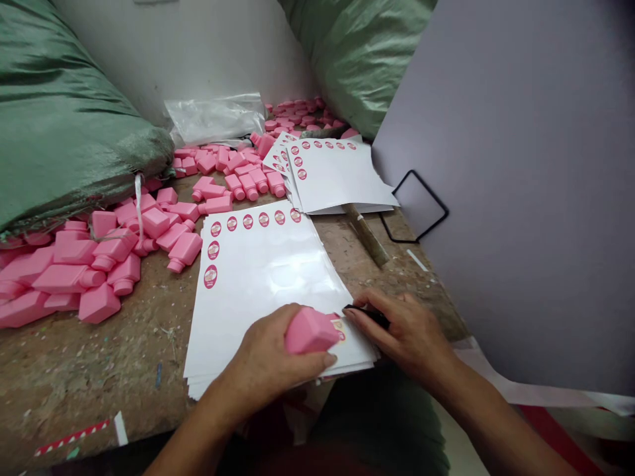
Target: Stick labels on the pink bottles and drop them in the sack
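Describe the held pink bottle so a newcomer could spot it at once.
On the brown table, find the nearer stack of white sheets. Over its near part, the left hand holds the bottle. Unlike the other bottles, scattered on the table, it alone is in a hand.

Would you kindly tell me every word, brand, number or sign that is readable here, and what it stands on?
None can be read with certainty.
Oval stickers on the near sheets: lettering too small to read.
Ovals on the far sheets: also too small.
Printed label beside the pink bottle in the left hand: too blurred.
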The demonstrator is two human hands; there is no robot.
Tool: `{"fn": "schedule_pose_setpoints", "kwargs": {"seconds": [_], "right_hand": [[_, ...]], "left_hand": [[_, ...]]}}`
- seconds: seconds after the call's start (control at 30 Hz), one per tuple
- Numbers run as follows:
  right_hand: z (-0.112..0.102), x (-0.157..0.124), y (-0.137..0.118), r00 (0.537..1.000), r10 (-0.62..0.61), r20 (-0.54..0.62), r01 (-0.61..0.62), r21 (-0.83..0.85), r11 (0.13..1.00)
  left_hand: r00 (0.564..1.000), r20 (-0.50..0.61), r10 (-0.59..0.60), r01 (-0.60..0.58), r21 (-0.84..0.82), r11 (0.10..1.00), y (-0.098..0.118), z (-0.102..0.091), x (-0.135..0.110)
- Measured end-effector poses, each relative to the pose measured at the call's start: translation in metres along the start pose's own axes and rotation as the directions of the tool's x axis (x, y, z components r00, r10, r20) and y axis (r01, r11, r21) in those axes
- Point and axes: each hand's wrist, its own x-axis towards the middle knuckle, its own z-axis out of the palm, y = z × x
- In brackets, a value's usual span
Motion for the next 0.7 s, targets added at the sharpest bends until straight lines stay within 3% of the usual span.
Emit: {"fn": "schedule_pose_setpoints", "kwargs": {"seconds": [0.1, 0.3, 0.4, 0.47, 0.53, 0.6, 0.7], "right_hand": [[0.000, 0.000, 0.000, 0.999, -0.013, 0.031, 0.013, 0.010, 1.000], [0.004, 0.002, -0.002, 0.999, -0.030, 0.026, 0.031, -0.019, 0.999], [0.006, 0.005, -0.005, 0.999, 0.034, 0.040, -0.035, 0.034, 0.999], [0.006, 0.005, -0.008, 0.989, 0.133, 0.072, -0.143, 0.166, 0.976], [0.003, 0.004, -0.010, 0.959, 0.249, 0.133, -0.281, 0.379, 0.882], [-0.003, 0.003, -0.011, 0.921, 0.341, 0.191, -0.385, 0.590, 0.709], [-0.015, 0.001, -0.014, 0.879, 0.440, 0.181, -0.412, 0.755, 0.511]], "left_hand": [[0.996, -0.018, -0.089, 0.082, -0.243, 0.966, 0.001, -0.007, 0.002], [0.993, -0.049, -0.112, 0.084, -0.394, 0.915, -0.002, -0.007, 0.007], [0.991, -0.084, -0.104, 0.056, -0.444, 0.894, -0.006, -0.004, 0.009], [0.989, -0.110, -0.100, 0.039, -0.459, 0.887, -0.009, -0.003, 0.011], [0.988, -0.116, -0.103, 0.036, -0.470, 0.882, -0.012, -0.002, 0.012], [0.989, -0.110, -0.103, 0.037, -0.483, 0.875, -0.014, -0.003, 0.013], [0.989, -0.113, -0.094, 0.029, -0.481, 0.876, -0.012, -0.004, 0.010]]}}
